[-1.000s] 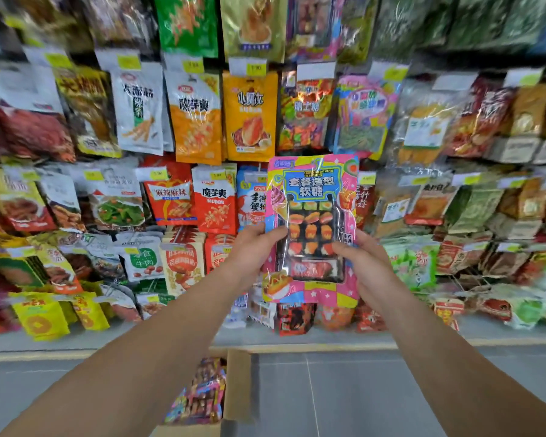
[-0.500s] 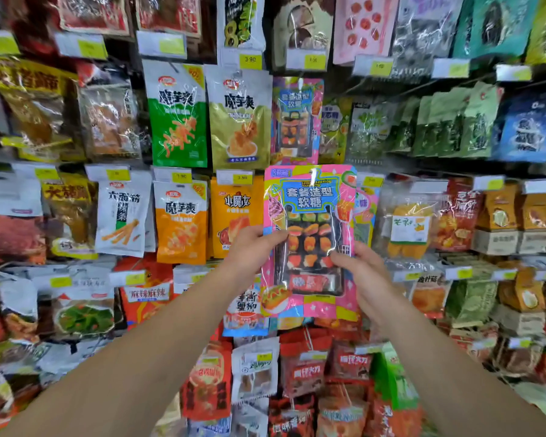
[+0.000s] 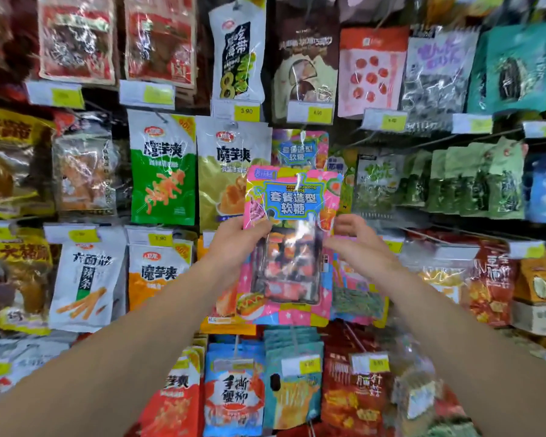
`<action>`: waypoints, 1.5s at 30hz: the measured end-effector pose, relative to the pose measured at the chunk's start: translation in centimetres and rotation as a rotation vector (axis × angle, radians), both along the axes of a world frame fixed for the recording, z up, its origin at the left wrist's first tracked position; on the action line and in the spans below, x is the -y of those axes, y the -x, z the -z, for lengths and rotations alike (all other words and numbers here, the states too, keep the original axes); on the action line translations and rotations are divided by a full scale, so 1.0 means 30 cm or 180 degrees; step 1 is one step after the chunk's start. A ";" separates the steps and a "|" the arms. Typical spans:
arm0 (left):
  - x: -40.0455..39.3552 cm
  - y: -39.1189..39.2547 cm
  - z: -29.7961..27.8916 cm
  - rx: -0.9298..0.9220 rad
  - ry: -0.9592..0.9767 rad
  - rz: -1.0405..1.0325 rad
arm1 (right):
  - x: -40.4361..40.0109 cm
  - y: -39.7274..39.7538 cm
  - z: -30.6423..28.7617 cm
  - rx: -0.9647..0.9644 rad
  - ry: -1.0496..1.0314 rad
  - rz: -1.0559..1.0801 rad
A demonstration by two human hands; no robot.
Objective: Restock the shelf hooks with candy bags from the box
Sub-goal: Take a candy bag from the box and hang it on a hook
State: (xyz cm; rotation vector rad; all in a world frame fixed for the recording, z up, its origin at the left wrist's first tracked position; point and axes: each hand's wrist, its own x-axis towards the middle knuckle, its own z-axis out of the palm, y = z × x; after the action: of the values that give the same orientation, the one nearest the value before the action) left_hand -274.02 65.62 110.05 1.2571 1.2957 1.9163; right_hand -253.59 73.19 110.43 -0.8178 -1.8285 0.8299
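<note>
Candy bag [image 3: 292, 244], pink with a clear window, was held upright before the shelf, the left hand [image 3: 234, 244] and right hand [image 3: 358, 244] pinching its side edges. Just above and behind it hung a matching bag [image 3: 298, 149] on its hook, likely the target. Hanging came next: lift the bag and thread its top hole onto that hook. Just left of it, an olive snack bag [image 3: 230, 171] crowded the approach.

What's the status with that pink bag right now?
Left hand and right hand grip pink candy bag by its sides. Matching bag hangs just above. Not yet hooked.
</note>
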 end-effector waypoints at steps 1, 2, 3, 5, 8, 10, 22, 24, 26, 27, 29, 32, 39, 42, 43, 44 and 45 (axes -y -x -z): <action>-0.021 0.013 -0.015 -0.0017 -0.0004 -0.0094 | -0.035 0.014 -0.043 0.0077 -0.0150 0.0009; -0.046 0.027 -0.033 -0.0051 -0.0023 -0.0193 | -0.073 0.034 -0.086 0.0153 -0.0341 0.0071; -0.070 0.036 -0.048 -0.0080 -0.0048 -0.0240 | -0.102 0.051 -0.127 0.0269 -0.0586 0.0171; -0.114 0.060 -0.079 -0.0077 -0.0106 -0.0294 | -0.168 0.085 -0.203 0.0474 -0.1135 0.0474; -0.186 0.081 -0.112 -0.0115 -0.0080 -0.0496 | -0.255 0.113 -0.296 0.0703 -0.1904 0.0666; -0.221 0.083 -0.136 -0.0120 -0.0107 -0.0582 | -0.305 0.122 -0.357 0.0785 -0.2301 0.0759; -0.366 0.090 -0.255 -0.0524 -0.0333 -0.0723 | -0.445 0.168 -0.596 0.1260 -0.3219 0.1343; -0.376 0.089 -0.272 -0.0529 -0.0362 -0.0683 | -0.456 0.177 -0.604 0.1169 -0.3324 0.1405; -0.383 0.093 -0.284 -0.0583 -0.0373 -0.0712 | -0.467 0.178 -0.611 0.1151 -0.3431 0.1425; -0.384 0.093 -0.291 -0.0581 -0.0379 -0.0735 | -0.475 0.176 -0.620 0.1154 -0.3491 0.1417; -0.384 0.089 -0.304 -0.0549 -0.0408 -0.0722 | -0.489 0.167 -0.640 0.1091 -0.3509 0.1283; -0.381 0.070 -0.318 -0.0459 -0.0389 -0.0710 | -0.503 0.155 -0.676 0.0902 -0.3491 0.0885; -0.390 0.049 -0.342 -0.0466 -0.0409 -0.0579 | -0.513 0.157 -0.730 0.0268 -0.3070 0.0617; -0.405 0.021 -0.361 -0.0448 -0.0538 -0.0605 | -0.510 0.156 -0.738 0.0251 -0.2995 0.0717; -0.417 0.016 -0.367 -0.0452 -0.0505 -0.0676 | -0.508 0.155 -0.739 0.0235 -0.2963 0.0724; -0.430 0.017 -0.374 -0.0462 -0.0447 -0.0763 | -0.507 0.155 -0.739 0.0218 -0.2944 0.0712; -0.439 0.011 -0.383 -0.0450 -0.0381 -0.0812 | -0.504 0.152 -0.739 0.0210 -0.2934 0.0699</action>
State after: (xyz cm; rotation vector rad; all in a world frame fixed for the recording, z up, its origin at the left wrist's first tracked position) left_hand -274.36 78.78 121.54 1.3627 1.4942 2.1412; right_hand -258.14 88.32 132.61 -0.4178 -1.8559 -0.2106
